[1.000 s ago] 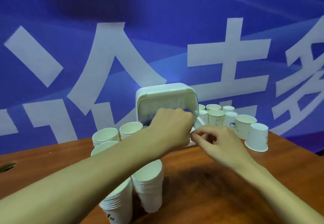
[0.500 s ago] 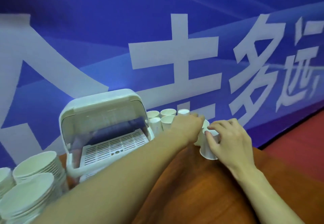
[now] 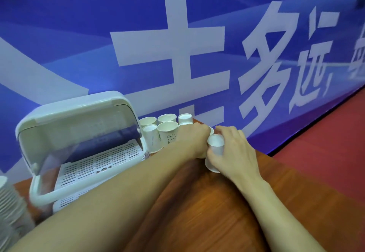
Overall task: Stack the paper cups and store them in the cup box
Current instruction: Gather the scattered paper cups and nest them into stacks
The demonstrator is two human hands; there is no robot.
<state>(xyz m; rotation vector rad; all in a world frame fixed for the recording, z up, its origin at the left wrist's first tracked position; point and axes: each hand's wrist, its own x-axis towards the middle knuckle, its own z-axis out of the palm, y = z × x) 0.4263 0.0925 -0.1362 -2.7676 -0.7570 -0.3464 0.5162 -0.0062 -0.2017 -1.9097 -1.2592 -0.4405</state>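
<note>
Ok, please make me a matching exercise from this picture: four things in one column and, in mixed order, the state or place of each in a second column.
Things:
1. cup box
2. rabbit cup
3. cup stack
4. rightmost cup

States or places:
a. upside down, gripped by the right hand
b. lid raised
c. upright, just left of the left hand
d. at the picture's left edge

Pairs: 1-b, 2-c, 3-d, 4-a.

cup box [image 3: 83, 145] left of cups [image 3: 167, 131]
</note>
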